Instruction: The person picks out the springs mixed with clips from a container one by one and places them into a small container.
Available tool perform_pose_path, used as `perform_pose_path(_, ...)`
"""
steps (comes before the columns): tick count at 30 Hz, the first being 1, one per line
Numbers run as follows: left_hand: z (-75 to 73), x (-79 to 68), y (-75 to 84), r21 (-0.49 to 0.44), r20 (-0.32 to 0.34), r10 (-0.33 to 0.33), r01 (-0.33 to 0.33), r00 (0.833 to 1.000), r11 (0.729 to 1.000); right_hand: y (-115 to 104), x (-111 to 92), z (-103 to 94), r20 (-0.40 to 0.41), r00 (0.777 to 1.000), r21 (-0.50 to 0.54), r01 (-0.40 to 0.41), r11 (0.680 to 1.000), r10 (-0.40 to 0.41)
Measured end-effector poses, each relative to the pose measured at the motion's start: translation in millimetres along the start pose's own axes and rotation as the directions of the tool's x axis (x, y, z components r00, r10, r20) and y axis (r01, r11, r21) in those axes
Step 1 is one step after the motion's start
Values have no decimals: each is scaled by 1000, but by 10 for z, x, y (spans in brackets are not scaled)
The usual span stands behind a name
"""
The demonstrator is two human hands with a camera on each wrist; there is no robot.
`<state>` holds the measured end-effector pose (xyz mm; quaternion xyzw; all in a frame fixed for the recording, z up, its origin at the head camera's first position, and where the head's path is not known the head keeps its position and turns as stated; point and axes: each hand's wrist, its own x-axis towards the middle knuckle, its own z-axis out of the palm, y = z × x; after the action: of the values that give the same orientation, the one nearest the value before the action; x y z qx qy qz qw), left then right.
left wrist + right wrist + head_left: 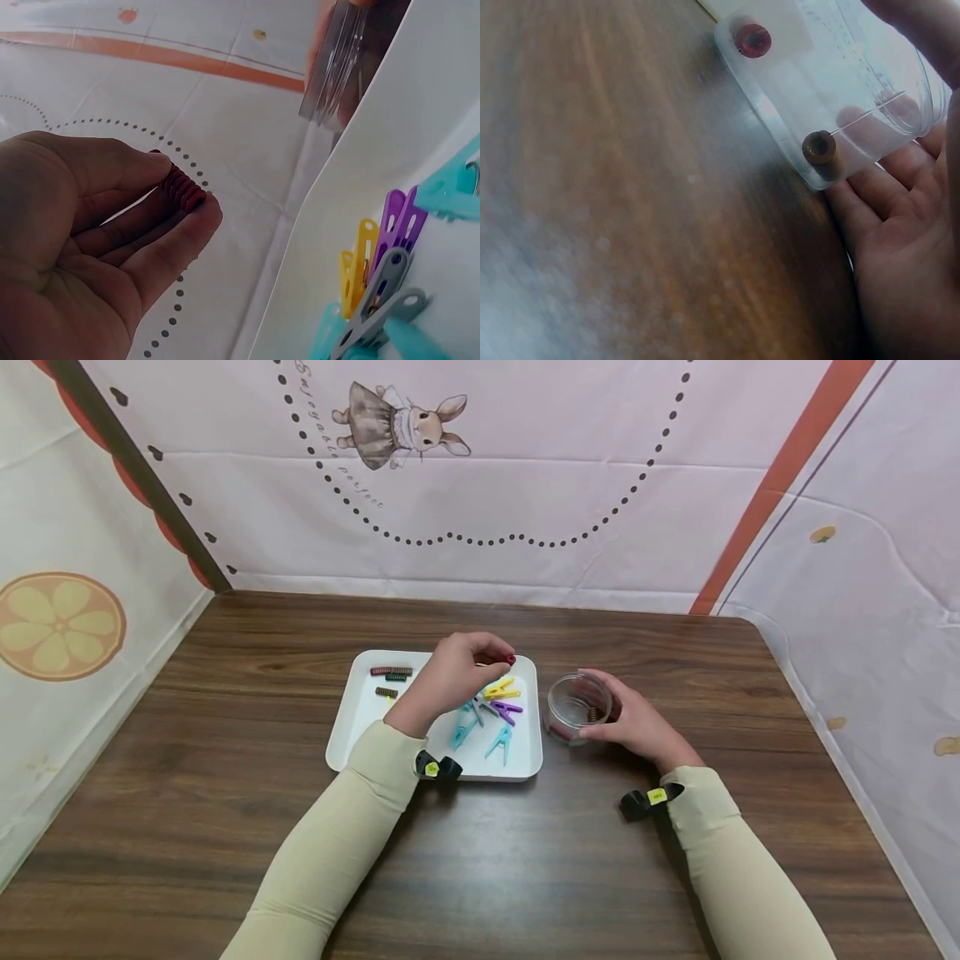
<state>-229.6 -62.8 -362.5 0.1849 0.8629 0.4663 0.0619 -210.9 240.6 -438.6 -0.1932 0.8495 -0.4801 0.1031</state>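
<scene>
My left hand (450,672) pinches a small dark-red coil spring (182,187) between thumb and fingertip, above the right part of the white tray (347,735). My right hand (637,722) grips a clear round jar (780,82) from its right side, with the fingers around the wall. Inside the jar lie a red spring (753,40) and a brown spring (819,147) near its bottom. Several more dark springs (386,692) lie in the tray's left half, partly behind my left forearm in the head view.
Small plastic clothespins share the tray's right half: yellow (502,694), purple (507,712), teal (501,743) and grey (379,300). The jar stands just right of the tray on the brown wooden table (480,877). A printed cloth (525,502) hangs behind the table.
</scene>
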Motion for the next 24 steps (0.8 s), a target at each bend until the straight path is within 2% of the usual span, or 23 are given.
perform_pose_path(14,153,-3,117,-46,40,38,-36,998,998,-3,16,-4,11,999,-3,-47,999,47)
perform_pose_path(24,220,-18,189,-48,67,46,-43,997,998,1,1,-18,14,999,7,-41,999,41)
